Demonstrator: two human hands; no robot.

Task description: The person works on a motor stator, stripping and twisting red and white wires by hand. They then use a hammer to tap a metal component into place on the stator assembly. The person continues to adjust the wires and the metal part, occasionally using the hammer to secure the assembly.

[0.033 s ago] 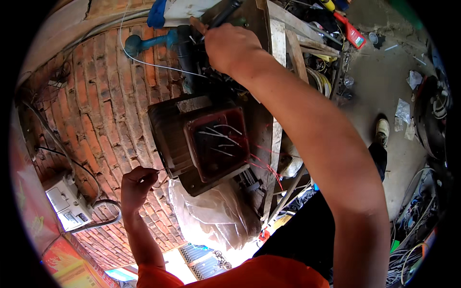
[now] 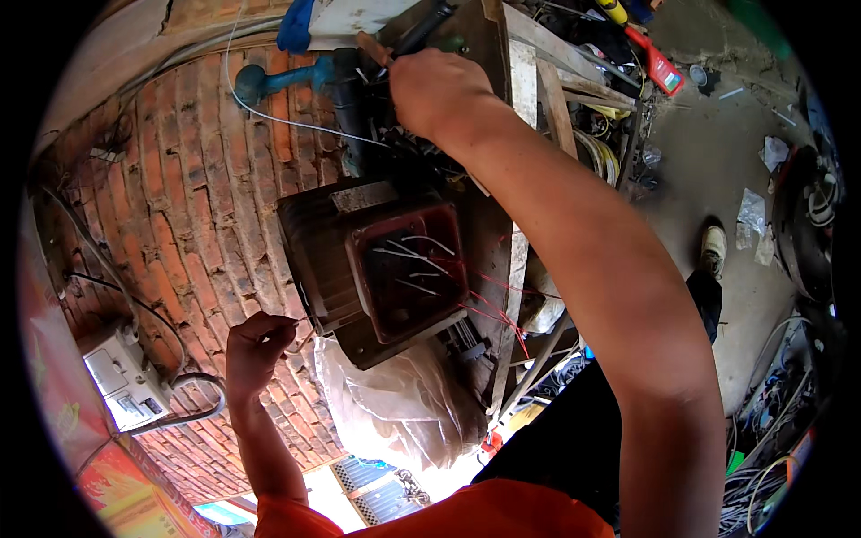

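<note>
An electric motor (image 2: 332,242) with a ribbed dark housing sits in the middle, its square reddish terminal box (image 2: 363,278) open. White-sleeved leads (image 2: 417,255) lie inside the box, and thin red wires (image 2: 493,309) trail out to the right. Beside the motor's lower left corner, my left hand (image 2: 258,350) pinches a thin wire-like piece that reaches toward the housing. Farther off, my right hand (image 2: 439,85) is closed over a cluttered spot on the bench. A black handle (image 2: 426,27) and a flat brown piece (image 2: 372,49) are right by it. What its fingers hold is hidden.
A blue-grey metal tool (image 2: 296,79) stands behind the motor, against the brick wall (image 2: 202,206). A clear plastic bag (image 2: 386,394) lies near the motor. Coiled cables (image 2: 596,152) and a red bottle (image 2: 662,67) are at the right. An electrical box (image 2: 126,381) hangs at left.
</note>
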